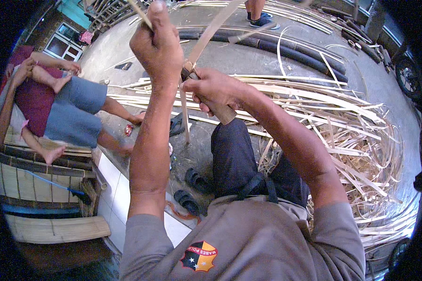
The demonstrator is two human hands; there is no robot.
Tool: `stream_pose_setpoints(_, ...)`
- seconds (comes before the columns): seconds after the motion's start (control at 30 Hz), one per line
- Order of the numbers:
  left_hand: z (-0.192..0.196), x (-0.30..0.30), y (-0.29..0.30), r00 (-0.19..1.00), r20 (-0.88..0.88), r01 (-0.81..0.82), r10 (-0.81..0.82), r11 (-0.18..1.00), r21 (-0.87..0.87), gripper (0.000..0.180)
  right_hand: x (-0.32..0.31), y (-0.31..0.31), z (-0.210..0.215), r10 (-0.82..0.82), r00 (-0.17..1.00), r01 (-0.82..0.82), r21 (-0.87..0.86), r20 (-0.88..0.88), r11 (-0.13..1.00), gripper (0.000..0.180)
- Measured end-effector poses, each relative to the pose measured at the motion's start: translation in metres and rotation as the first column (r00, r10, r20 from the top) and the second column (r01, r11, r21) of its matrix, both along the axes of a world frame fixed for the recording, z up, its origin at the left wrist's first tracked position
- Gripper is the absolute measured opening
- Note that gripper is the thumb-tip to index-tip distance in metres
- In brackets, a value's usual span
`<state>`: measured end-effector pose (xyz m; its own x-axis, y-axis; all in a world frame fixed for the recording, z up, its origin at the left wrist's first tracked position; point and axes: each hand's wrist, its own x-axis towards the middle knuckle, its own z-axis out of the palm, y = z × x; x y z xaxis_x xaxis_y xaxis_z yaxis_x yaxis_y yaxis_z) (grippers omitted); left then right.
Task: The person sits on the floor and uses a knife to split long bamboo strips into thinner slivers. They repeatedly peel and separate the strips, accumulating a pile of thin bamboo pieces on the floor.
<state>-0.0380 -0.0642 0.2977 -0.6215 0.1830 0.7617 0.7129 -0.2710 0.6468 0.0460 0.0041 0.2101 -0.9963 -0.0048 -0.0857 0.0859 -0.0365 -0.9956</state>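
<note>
A pale strip is clenched by the left hand, farther and left of the wooden-handled knife gripped by the right hand, seemingly so tension is kept against the knife.

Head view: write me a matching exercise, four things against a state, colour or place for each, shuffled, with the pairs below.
1. Left hand
2. Tangled shavings
3. Right hand
4. Shorts

A. Closed around a wooden handle
B. Grey-blue, at the picture's left
C. Raised, holding a thin pale strip
D. Pale, at the picture's right

Pairs: 1-C, 2-D, 3-A, 4-B
</note>
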Motion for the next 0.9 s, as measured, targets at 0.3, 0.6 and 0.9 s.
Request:
stream_pose_setpoints(0.3,-0.004,0.013,0.031,0.993,-0.114,0.026,-0.037,0.994,-0.103,0.055,0.031,0.022,0.019,-0.216,0.975,0.219,0.086,-0.043,0.972,0.032)
stream_pose_setpoints(0.6,-0.035,0.015,0.028,0.989,0.145,-0.034,0.03,0.999,0.026,0.063,0.068,0.044,-0.036,-0.502,0.865,0.485,-0.224,-0.019,0.845,0.033)
stream_pose_setpoints(0.9,-0.042,0.031,0.05,0.988,0.13,0.075,-0.085,0.994,0.081,0.055,0.071,0.029,-0.046,-0.429,0.902,0.426,-0.05,-0.052,0.903,0.027)
